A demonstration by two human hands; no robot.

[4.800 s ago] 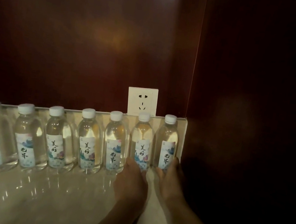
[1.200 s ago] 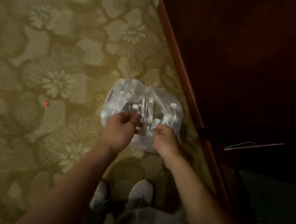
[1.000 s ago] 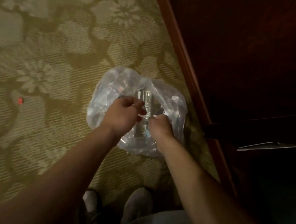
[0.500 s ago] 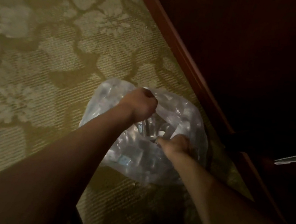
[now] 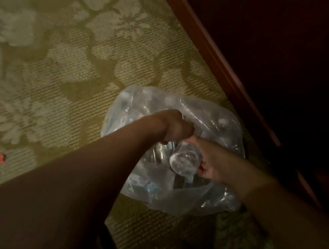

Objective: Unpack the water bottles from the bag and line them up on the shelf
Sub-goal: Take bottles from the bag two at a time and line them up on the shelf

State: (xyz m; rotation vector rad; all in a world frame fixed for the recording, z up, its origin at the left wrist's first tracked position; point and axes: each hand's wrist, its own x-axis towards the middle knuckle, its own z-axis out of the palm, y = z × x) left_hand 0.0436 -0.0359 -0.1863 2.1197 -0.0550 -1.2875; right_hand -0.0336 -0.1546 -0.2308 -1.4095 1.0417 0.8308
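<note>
Down on the patterned carpet (image 5: 64,69), a small red dot (image 5: 0,158) glows at far left. Next, the left hand (image 5: 177,127) is fisted on the rim of the clear plastic bag (image 5: 220,120). Beside it, the right hand (image 5: 211,161) grips a water bottle (image 5: 184,161), base toward the camera, over the bag's mouth. Dark wooden furniture (image 5: 277,56) stands rightmost.

Looks like a hotel rm or similar carpeted interior, dim lighting: olive floral-pattern carpet (image 5: 65,61) wall to wall, glossy dark red-brown wood panelling (image 5: 277,56) w/ matching baseboard (image 5: 209,51) along the right. Can't tell more than that.
</note>
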